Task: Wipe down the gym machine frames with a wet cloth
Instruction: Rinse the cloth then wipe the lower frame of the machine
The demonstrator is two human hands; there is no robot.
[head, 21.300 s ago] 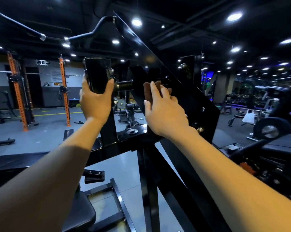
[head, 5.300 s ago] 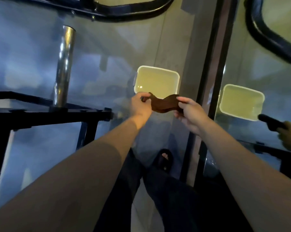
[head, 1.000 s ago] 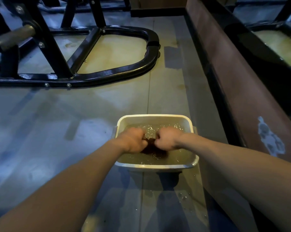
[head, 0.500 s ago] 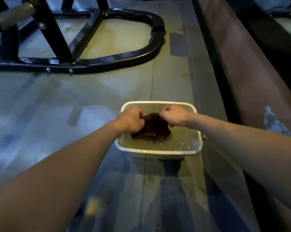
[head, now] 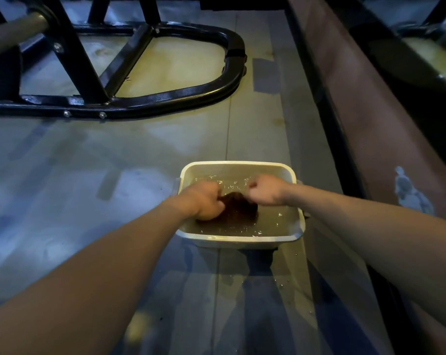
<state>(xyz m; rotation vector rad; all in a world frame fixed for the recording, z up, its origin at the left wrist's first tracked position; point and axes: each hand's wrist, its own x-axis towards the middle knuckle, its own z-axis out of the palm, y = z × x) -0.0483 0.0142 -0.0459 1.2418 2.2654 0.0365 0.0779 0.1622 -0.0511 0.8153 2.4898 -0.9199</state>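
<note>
Machine frame [head: 165,98]: black painted metal tube, glossy, bright bolt heads along lower rail; basin [head: 242,238]: pale plastic, smooth, slight sheen on rim; water [head: 275,221] inside: murky, glinting ripples; cloth [head: 238,208]: dark brown fabric, soaked, soft crumpled texture; floor [head: 88,175]: grey, smooth, reflective; scattered wet drops near basin; side ledge [head: 370,111]: reddish-brown, matt, pale scuffed patch.

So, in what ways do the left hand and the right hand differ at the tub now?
The left hand sits nearer the camera and lower, at the water, while the right hand is farther and lifted above it. The left hand covers the near-left edge of the brown cloth; the right hand pinches its far edge. Both grip the cloth over the white tub.
</note>
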